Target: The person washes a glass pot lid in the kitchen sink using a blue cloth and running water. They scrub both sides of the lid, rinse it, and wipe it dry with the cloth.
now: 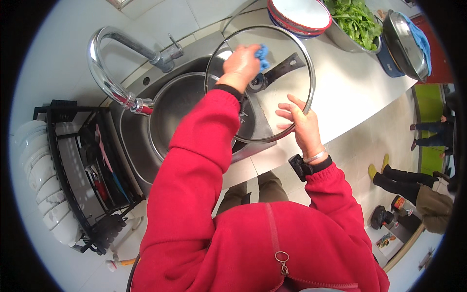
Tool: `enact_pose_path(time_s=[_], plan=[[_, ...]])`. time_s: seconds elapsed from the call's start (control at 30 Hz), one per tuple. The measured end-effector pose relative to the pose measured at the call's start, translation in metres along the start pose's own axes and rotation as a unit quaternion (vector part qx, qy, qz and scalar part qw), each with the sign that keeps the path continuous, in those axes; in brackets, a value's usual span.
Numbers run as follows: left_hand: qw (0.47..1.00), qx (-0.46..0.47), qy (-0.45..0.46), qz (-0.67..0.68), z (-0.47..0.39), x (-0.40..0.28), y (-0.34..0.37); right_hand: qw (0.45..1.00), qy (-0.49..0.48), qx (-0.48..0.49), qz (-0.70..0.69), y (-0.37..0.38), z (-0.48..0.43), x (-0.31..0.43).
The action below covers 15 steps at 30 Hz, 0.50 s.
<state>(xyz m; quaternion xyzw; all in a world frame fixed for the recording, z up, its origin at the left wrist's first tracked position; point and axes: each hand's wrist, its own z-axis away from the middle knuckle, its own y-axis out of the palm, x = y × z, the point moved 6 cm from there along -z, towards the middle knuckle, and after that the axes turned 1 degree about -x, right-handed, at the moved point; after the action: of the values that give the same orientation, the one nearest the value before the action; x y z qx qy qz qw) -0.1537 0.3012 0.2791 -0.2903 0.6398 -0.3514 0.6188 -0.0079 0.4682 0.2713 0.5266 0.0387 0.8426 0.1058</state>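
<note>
A round glass pot lid (288, 91) with a metal rim is tilted over the right edge of the sink. My right hand (304, 122) grips its rim at the lower right, fingers spread behind or against the glass. My left hand (242, 65) holds a bunched blue cloth (262, 58) at the lid's upper part. Beneath my left hand, a dark handle (284, 71) with a round knob shows at the lid's middle. Below and left of the lid, a large metal pan (178, 106) rests in the steel sink (135, 146).
A chrome faucet (109, 80) arches over the sink. Left stands a black dish rack (73, 160) with white bowls (51, 193). On the counter (339, 91) are red-rimmed bowls (303, 14), a metal basin of leafy greens (352, 25) and stacked basins (401, 43). Other people stand at the far right.
</note>
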Motion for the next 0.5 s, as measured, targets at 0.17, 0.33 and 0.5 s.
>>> enact_pose_path(time_s=[0.17,0.33,0.5], plan=[[0.998,0.015,0.025,0.054,0.03,0.031,0.017,0.986,-0.105,-0.123,0.028,-0.01,-0.005,0.01],[0.996,0.024,-0.003,0.09,0.029,0.042,0.032,0.95,-0.225,-0.202,-0.075,-0.032,-0.002,0.023],[0.993,0.041,-0.007,0.108,0.027,0.039,0.041,0.907,-0.303,-0.289,-0.035,-0.077,0.007,0.046]])
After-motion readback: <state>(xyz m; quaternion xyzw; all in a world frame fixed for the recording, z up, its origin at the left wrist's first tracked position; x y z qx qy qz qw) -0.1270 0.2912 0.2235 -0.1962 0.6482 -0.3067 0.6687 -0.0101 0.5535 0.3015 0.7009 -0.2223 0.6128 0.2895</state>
